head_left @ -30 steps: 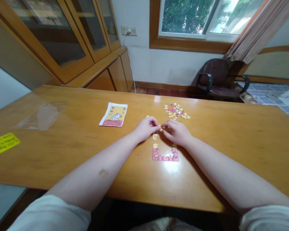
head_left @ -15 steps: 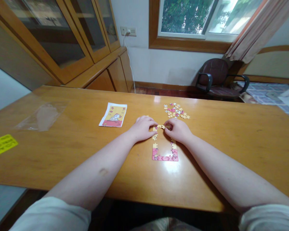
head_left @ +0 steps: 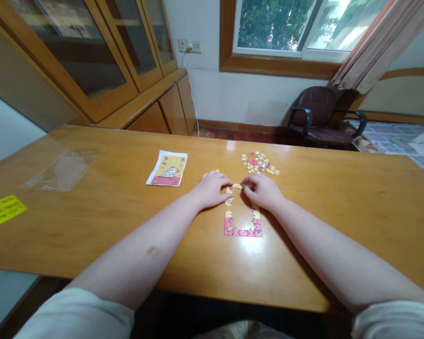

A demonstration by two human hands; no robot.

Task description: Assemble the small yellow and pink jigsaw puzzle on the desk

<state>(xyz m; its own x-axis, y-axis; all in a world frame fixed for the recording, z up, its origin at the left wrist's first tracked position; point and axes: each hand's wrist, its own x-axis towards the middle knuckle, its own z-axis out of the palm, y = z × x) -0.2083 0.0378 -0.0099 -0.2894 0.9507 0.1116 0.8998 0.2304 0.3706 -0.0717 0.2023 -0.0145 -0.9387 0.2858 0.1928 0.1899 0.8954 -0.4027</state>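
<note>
A partly built jigsaw frame [head_left: 242, 221] in pink and yellow lies on the wooden table [head_left: 339, 212] in front of me. My left hand [head_left: 212, 187] rests with curled fingers at the frame's top left corner, its fingertips on the top edge pieces [head_left: 237, 186]. My right hand [head_left: 263, 190] is curled at the top right corner, its fingertips pressed on the same row. A heap of loose puzzle pieces [head_left: 258, 163] lies just beyond my right hand. A picture card [head_left: 167, 168] with a cartoon animal lies to the left.
A clear plastic bag [head_left: 64, 169] and a yellow paper [head_left: 3, 211] lie at the table's left end. Wooden cabinets [head_left: 102, 61] with glass doors stand along the left wall. A dark armchair [head_left: 318, 117] stands beyond the table under the window.
Both hands moved a little away from me to the frame's top edge, carrying the top row pieces there. They have stayed almost still for the last half second.
</note>
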